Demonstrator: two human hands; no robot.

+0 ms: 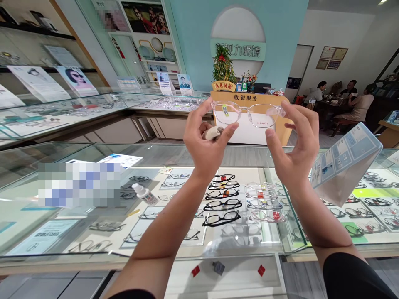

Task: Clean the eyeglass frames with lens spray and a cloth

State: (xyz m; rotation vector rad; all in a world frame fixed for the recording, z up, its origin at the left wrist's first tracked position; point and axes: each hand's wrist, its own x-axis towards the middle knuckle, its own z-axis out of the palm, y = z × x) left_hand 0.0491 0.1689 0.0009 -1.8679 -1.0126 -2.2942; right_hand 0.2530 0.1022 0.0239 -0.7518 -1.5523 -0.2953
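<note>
Raised over the glass counter is a pair of clear-framed eyeglasses [246, 109], its lenses facing me, with a yellow-green sticker on the left lens and the letters MONOE on the right one. My left hand [205, 139] grips the frame's left end and also has a rolled pale cloth [213, 133] tucked in its fingers. At the right end, my right hand [296, 141] pinches the frame between thumb and fingers. Below them, several black eyeglasses [222, 204] stand in a column, beside a column of clear and pinkish eyeglasses [264, 203].
A white spray bottle [145, 194] stands on the glass display counter [102, 174], left of my forearm. A folded blue-and-white sign [346, 162] stands at the right. Beyond are a cashier desk [282, 124] and several seated people [358, 104] around a table.
</note>
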